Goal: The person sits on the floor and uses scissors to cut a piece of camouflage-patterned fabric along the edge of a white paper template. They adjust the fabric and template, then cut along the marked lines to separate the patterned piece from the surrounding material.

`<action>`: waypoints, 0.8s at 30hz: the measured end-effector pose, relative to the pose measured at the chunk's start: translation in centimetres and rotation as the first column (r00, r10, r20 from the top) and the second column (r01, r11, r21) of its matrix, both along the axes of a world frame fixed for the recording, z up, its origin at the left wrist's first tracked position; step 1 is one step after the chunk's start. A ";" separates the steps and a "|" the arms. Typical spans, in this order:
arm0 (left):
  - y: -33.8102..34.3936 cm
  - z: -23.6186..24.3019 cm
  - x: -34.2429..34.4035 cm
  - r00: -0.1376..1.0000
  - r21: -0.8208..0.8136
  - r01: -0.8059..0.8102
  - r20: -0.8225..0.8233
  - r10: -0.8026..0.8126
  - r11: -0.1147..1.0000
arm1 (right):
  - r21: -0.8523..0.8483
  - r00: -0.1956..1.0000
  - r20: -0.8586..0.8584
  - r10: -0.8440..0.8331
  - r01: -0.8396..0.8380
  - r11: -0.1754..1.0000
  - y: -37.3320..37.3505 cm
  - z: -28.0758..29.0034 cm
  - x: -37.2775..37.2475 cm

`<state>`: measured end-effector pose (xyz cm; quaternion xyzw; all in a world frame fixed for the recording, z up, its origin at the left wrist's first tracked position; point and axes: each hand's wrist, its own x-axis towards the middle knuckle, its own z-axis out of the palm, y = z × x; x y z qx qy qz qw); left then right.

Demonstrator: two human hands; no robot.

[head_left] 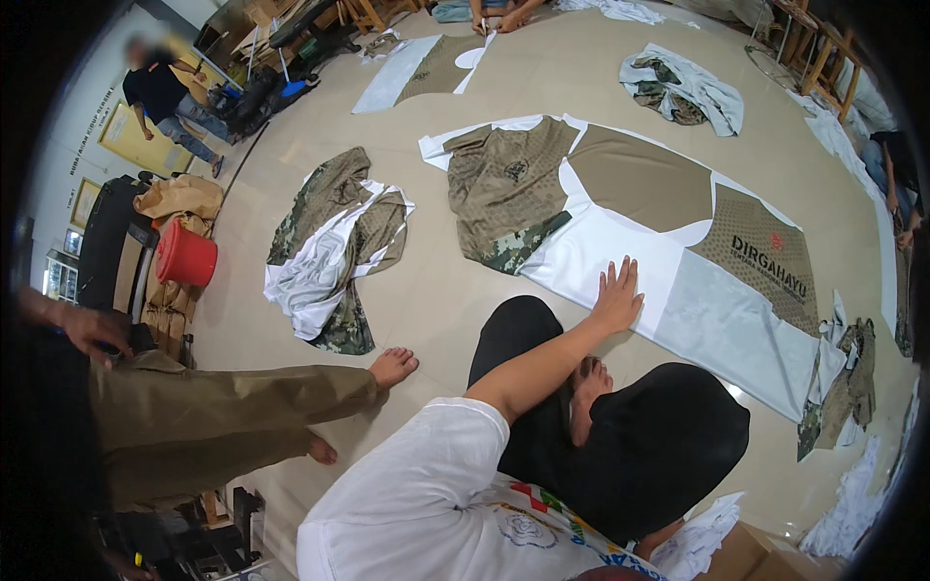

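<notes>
My left hand (618, 295) lies flat with its fingers apart on the white part of a large printed fabric sheet (635, 184). The sheet is spread on the floor before my knees and bears brown shirt-shaped panels with camouflage and dark lettering. A strip of skin low on the right, beside my black-clad knee, seems to belong to my right arm (663, 537); its fingers are hidden. Left of the sheet lies a crumpled heap of brown, camouflage and white fabric (339, 247). More bunched fabric (852, 373) lies by the sheet's right end.
Close on my left stands a barefoot person in brown trousers (232, 407). Beyond are a red bucket (186, 255) and another person (160, 97). A co-worker's hands (499, 17) touch a fabric piece (431, 70) at the top. White scraps (702, 537) and a cardboard box (751, 554) sit lower right.
</notes>
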<state>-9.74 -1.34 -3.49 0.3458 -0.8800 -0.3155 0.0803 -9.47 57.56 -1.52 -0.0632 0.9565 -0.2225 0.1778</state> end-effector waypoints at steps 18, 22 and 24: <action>6.2 3.5 4.1 0.742 0.987 -0.147 0.066 0.667 0.067 | -0.073 0.944 0.311 -0.110 0.139 0.988 -1.1 0.9 -1.3; 6.9 2.9 6.1 0.706 0.977 -0.203 0.194 0.681 -0.068 | -0.169 0.855 0.507 -0.108 0.221 0.960 -0.3 0.8 -2.4; 7.5 3.2 5.7 0.672 0.966 -0.219 0.252 0.696 -0.138 | -0.141 0.822 0.552 -0.137 0.254 0.957 0.1 1.1 -2.8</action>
